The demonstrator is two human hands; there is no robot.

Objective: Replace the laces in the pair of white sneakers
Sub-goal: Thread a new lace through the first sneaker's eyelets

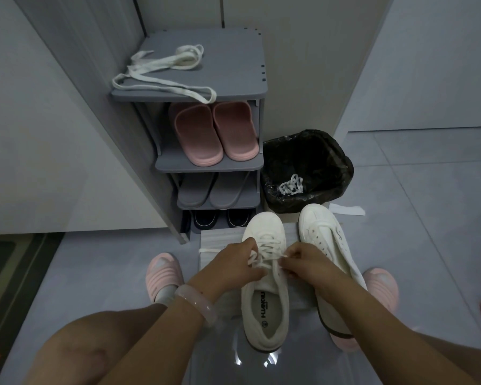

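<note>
One rack is seen, with two loose laces laid on its top shelf. One bin stands beside it. Two sneakers are set on the floor before the rack. The nearer sneaker's lace is pinched by both grips, left hand and right hand.

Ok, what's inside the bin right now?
One bunched white lace lies on the black liner of the bin. Below the liner's folds, the rest cannot be seen.
</note>
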